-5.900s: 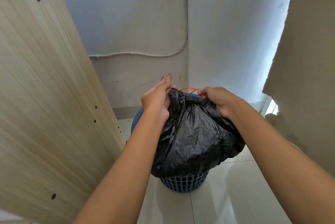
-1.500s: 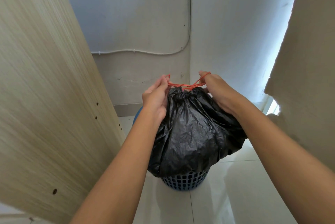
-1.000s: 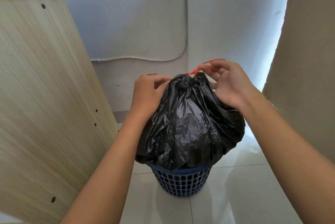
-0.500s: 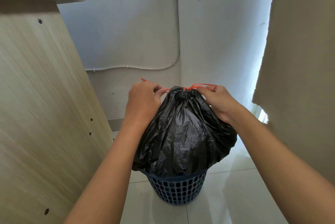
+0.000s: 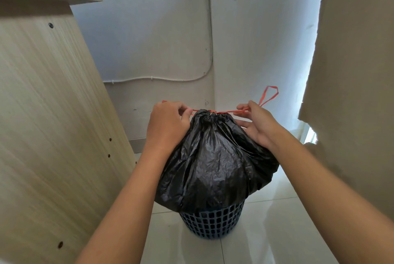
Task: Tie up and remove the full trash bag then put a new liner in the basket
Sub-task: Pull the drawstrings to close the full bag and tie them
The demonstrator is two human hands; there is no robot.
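A full black trash bag [image 5: 213, 163] bulges out of a blue lattice basket [image 5: 213, 221] on the tiled floor. Its mouth is gathered tight at the top by a red drawstring [image 5: 226, 111]. My left hand [image 5: 166, 125] pinches the drawstring's left end beside the bag's neck. My right hand [image 5: 255, 125] pinches the right end, and a red loop sticks up beyond its fingers. The string runs taut between both hands across the bunched top.
A light wooden cabinet side [image 5: 47, 135] stands close on the left. A beige curtain [image 5: 351, 93] hangs on the right. White walls meet in a corner behind the basket, with a thin cable [image 5: 153, 79] running along them.
My hands have moved apart, drawing the red string taut across the gathered bag top. The right loop now stands out past my fingers.
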